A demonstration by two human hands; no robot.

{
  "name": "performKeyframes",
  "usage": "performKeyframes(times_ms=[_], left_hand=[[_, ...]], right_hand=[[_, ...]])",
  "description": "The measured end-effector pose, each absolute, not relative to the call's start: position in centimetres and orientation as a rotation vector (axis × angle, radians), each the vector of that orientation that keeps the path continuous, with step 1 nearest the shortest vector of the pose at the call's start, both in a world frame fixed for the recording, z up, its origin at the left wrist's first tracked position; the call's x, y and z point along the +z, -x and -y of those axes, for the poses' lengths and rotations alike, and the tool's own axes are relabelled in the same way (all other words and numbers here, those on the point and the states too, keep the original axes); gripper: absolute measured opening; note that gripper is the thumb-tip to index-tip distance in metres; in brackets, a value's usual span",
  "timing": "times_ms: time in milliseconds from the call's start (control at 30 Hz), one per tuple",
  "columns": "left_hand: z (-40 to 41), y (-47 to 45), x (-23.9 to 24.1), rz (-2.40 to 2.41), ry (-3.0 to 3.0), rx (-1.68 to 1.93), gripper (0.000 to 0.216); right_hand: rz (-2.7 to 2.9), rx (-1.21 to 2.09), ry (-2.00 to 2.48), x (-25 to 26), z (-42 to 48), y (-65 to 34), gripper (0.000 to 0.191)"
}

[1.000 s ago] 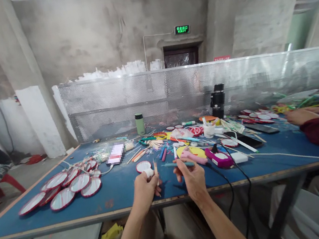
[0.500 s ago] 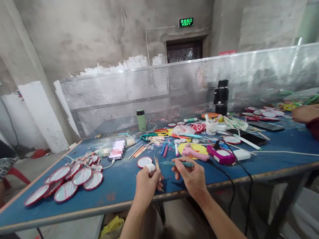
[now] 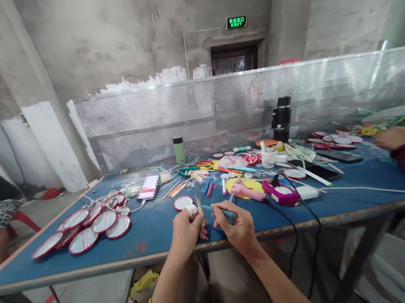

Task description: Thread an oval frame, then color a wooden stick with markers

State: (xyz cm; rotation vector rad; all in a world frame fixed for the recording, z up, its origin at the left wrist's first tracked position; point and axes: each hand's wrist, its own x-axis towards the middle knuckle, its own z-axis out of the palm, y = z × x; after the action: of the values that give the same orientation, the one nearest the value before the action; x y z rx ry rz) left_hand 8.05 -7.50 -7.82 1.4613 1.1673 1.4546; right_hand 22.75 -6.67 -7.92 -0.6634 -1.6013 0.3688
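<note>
Near the table's front edge, my left hand (image 3: 187,228) pinches a thin, pale wooden stick (image 3: 198,204) upright between thumb and fingers. Something white is wrapped round a digit of that hand. My right hand (image 3: 237,223) grips a teal pen-shaped tool (image 3: 228,213), its narrow tip pointing left close to the stick; whether they touch I cannot tell. Just behind my left hand lies a small round white disc with a red rim (image 3: 184,203). Beyond my right hand are a pink hot-glue gun (image 3: 247,190) and a yellow round piece (image 3: 259,188).
Several red-rimmed discs (image 3: 84,240) are piled at the left, beside a phone (image 3: 149,187) on a cable. Sticks and coloured pens litter the middle. A purple device (image 3: 280,193) with black cords sits right, a green bottle (image 3: 179,150) behind. Another person's arm (image 3: 395,141) rests at far right.
My right hand has moved slightly left, bringing the teal tool's tip nearer the stick. My left hand stays nearly still. The camera view has shifted a little.
</note>
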Motion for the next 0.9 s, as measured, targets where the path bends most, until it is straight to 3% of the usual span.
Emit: performKeyframes(times_ms=[900], left_hand=[[7.52, -8.06, -7.82, -1.18, -1.476, 1.453, 0.02]], right_hand=[[1.578, 0.339, 0.683, -7.77, 6.78, -22.69, 0.017]])
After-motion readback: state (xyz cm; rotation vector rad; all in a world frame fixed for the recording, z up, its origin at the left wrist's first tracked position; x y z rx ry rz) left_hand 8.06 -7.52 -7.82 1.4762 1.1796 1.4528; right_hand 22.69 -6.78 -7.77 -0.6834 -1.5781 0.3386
